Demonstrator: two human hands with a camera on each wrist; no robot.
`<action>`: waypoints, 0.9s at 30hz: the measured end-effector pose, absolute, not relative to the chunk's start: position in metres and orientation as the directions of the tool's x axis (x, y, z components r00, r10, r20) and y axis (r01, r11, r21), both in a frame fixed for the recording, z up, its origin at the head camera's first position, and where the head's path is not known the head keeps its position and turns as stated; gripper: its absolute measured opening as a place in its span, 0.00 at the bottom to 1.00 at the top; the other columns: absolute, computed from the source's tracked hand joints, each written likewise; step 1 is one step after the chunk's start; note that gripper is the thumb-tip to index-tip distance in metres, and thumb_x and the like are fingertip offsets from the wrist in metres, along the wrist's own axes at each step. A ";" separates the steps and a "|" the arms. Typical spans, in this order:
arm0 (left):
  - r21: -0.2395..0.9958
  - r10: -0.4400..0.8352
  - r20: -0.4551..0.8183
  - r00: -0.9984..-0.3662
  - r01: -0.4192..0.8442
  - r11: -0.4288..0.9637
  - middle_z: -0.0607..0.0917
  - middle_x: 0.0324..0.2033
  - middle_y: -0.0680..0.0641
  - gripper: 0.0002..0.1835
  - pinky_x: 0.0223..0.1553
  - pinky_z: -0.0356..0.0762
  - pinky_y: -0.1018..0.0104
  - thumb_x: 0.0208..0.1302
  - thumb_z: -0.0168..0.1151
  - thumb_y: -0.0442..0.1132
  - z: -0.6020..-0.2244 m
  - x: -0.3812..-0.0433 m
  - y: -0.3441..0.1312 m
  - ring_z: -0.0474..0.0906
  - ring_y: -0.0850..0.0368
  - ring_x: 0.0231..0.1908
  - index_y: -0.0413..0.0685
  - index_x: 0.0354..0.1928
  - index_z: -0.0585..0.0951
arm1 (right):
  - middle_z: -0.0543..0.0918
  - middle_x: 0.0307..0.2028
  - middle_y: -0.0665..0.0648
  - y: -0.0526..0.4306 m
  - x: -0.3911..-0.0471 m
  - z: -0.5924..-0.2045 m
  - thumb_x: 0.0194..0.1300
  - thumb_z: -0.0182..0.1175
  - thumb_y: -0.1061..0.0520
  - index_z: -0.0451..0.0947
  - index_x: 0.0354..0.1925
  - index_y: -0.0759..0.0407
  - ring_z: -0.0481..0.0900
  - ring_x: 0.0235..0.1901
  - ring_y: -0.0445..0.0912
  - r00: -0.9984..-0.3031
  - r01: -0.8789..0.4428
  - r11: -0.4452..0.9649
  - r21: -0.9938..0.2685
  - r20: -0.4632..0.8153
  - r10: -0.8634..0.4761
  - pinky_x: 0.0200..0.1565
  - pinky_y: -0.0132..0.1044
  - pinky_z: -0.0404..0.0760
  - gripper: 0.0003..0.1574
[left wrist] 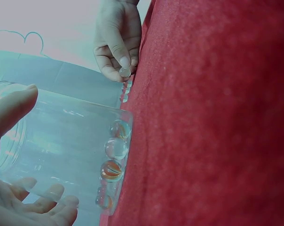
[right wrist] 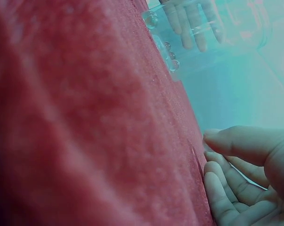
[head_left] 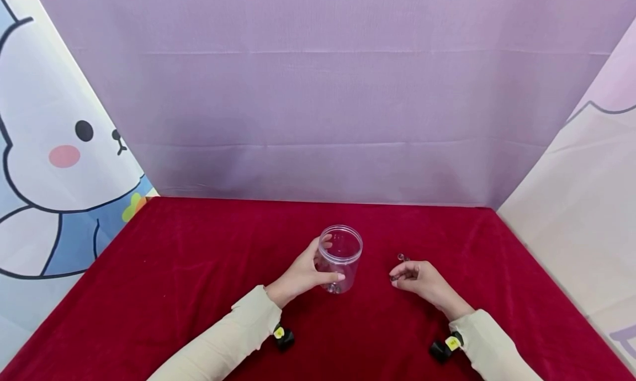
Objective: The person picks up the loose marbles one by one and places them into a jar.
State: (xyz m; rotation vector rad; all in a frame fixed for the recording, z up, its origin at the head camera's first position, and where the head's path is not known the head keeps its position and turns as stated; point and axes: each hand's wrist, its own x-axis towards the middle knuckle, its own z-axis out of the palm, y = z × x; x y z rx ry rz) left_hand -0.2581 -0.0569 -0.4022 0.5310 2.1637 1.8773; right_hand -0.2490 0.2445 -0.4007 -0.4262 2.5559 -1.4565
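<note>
A clear, lidless plastic jar (head_left: 350,271) stands upright on the red cloth, and my left hand (head_left: 301,275) grips it around the side with thumb and fingers. Several glass marbles (left wrist: 111,170) lie at the bottom of the jar, some with orange swirls inside. To the right of the jar, low over the cloth, my right hand (head_left: 423,279) pinches a clear marble (left wrist: 125,72) between thumb and fingers. Just beyond those fingertips, a few loose marbles (head_left: 401,257) rest on the cloth. In the right wrist view the fingers mostly hide the pinched marble.
Red cloth (head_left: 199,243) covers the table. A plain purple backdrop (head_left: 318,105) rises along its far edge. Printed panels flank both sides, the left panel (head_left: 54,149) showing a cartoon animal. Black wrist cameras are strapped to both forearms.
</note>
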 end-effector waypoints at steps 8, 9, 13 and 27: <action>0.986 0.415 0.059 -0.908 0.118 0.118 0.64 0.64 0.41 0.47 0.56 0.70 0.51 0.51 0.73 0.42 -0.403 -0.257 -0.057 0.66 0.48 0.58 0.54 0.70 0.56 | 0.83 0.35 0.64 0.243 -0.247 -0.400 0.55 0.66 0.63 0.80 0.40 0.70 0.79 0.31 0.39 -0.944 -0.194 0.462 -0.865 0.037 -0.327 0.35 0.29 0.78 0.14; 0.987 0.415 0.056 -0.908 0.114 0.117 0.64 0.64 0.42 0.47 0.56 0.70 0.51 0.50 0.73 0.42 -0.403 -0.256 -0.057 0.66 0.48 0.58 0.55 0.69 0.56 | 0.83 0.35 0.64 0.243 -0.247 -0.399 0.55 0.66 0.63 0.79 0.40 0.70 0.79 0.31 0.39 -0.944 -0.198 0.458 -0.867 0.042 -0.328 0.35 0.29 0.78 0.14; 0.987 0.412 0.054 -0.910 0.110 0.113 0.65 0.64 0.42 0.47 0.58 0.68 0.49 0.50 0.73 0.42 -0.401 -0.256 -0.057 0.65 0.48 0.60 0.55 0.69 0.56 | 0.83 0.34 0.64 0.241 -0.246 -0.396 0.56 0.66 0.64 0.79 0.41 0.72 0.79 0.31 0.39 -0.943 -0.209 0.441 -0.873 0.061 -0.326 0.36 0.29 0.79 0.15; 0.987 0.407 0.062 -0.911 0.116 0.108 0.65 0.64 0.42 0.47 0.60 0.64 0.47 0.51 0.72 0.40 -0.402 -0.258 -0.058 0.65 0.47 0.60 0.51 0.70 0.55 | 0.84 0.34 0.61 0.233 -0.248 -0.391 0.57 0.66 0.62 0.79 0.42 0.70 0.80 0.31 0.41 -0.954 -0.203 0.469 -0.860 0.066 -0.292 0.36 0.30 0.80 0.15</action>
